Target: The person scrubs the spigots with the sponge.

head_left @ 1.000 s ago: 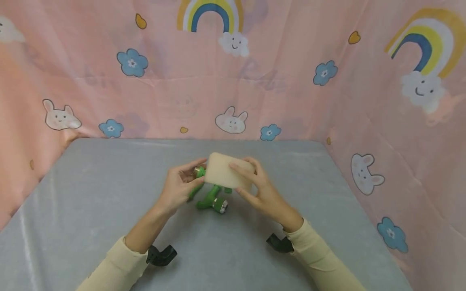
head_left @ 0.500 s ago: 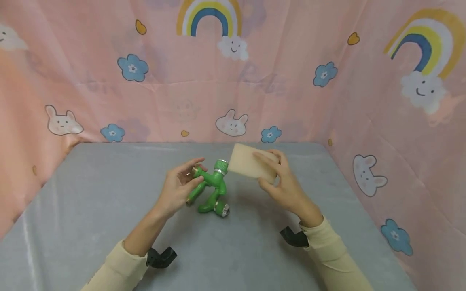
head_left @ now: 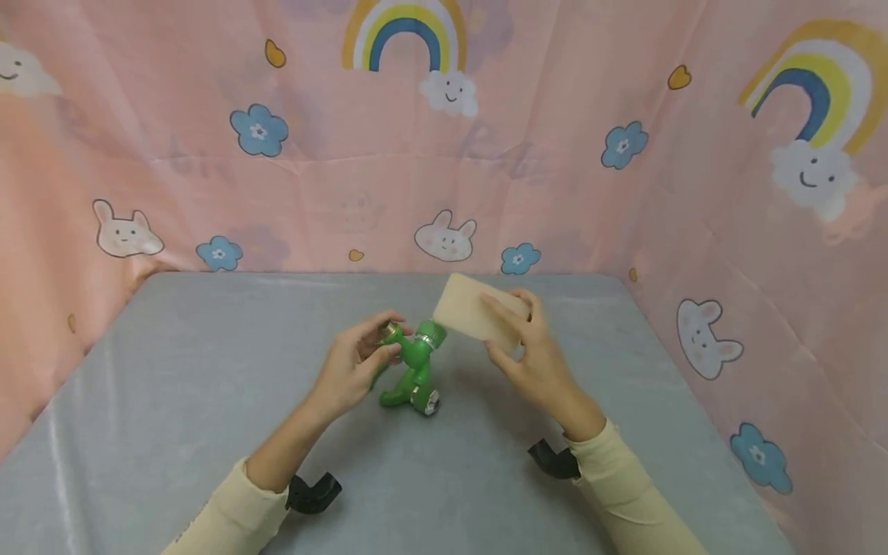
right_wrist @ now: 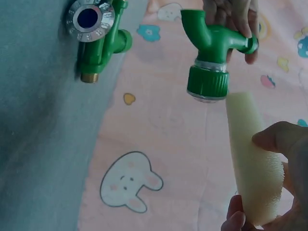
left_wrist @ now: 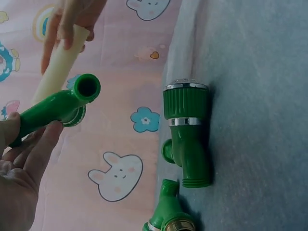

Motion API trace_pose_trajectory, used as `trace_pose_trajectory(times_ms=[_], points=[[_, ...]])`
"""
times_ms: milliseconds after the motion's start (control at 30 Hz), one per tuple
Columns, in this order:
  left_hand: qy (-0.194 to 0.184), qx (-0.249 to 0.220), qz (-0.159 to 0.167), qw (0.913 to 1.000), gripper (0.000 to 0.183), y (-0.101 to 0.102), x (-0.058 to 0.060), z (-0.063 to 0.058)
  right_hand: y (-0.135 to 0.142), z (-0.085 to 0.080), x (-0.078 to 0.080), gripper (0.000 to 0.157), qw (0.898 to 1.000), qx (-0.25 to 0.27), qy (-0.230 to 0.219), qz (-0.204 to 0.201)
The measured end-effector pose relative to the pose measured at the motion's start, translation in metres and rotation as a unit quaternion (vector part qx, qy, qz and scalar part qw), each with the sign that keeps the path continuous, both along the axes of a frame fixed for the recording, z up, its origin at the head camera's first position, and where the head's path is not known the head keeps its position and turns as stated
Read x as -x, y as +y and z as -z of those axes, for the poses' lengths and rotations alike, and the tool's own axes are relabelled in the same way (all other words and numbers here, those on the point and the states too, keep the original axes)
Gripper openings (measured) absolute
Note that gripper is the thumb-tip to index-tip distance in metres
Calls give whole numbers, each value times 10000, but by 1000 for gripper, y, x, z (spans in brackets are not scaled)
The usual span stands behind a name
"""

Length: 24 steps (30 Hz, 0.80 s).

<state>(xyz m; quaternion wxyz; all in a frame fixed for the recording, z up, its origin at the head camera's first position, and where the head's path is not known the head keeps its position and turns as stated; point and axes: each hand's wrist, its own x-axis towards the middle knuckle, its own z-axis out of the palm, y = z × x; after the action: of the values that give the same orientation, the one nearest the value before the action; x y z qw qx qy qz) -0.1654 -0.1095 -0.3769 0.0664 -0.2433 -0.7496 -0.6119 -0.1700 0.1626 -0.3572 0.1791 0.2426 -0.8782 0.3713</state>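
Observation:
My left hand (head_left: 347, 366) pinches a green plastic faucet (head_left: 417, 353) by its threaded inlet end, holding it above the table. Its ribbed knob (right_wrist: 208, 83) points away from that hand, towards the sponge. In my right hand (head_left: 541, 370) is a cream sponge (head_left: 472, 307), gripped between thumb and fingers at its right end. The sponge's free corner is right beside the knob; I cannot tell whether they touch. On the table below lies a second green faucet (left_wrist: 188, 144) with a silver-trimmed knob. Another green faucet (left_wrist: 167, 211) lies next to it, mostly hidden by my left hand in the head view.
A grey cloth covers the table (head_left: 173, 432). Pink patterned curtains (head_left: 312, 193) close off the back and sides. A black curved mount (head_left: 315, 493) juts from the left wrist, and a similar mount (head_left: 553, 460) from the right.
The sponge, first in front of the held faucet, has moved right and off it. Since then my left hand has shifted slightly right and turned the faucet, its knob tilting towards the sponge.

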Motion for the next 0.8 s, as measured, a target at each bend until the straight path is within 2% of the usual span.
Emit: trace_pose_trajectory(times_ms=[67,167,267,400,500,700,800], points=[[13,208,7,9998,36,2,-2,1,0,0,-2,60,9998,-8,172,60],[6,344,-52,9994,39,5,-5,0,-7,1,-6,59,9995,-97,288,-121],[-31,318,-234,9992,37,6,-8,0,-15,4,-10,60,9991,-226,266,-248],[-99,262,-315,9991,33,6,-8,1,-20,6,-13,61,9995,-248,185,-82],[-105,332,-313,9989,34,5,-7,4,-18,6,-13,61,9999,-119,5,56],[-38,399,-586,9975,36,6,-8,5,-7,4,-4,61,9984,229,-271,449],[-26,309,-593,9978,37,7,-7,3,-4,1,-2,62,9979,530,-190,308]])
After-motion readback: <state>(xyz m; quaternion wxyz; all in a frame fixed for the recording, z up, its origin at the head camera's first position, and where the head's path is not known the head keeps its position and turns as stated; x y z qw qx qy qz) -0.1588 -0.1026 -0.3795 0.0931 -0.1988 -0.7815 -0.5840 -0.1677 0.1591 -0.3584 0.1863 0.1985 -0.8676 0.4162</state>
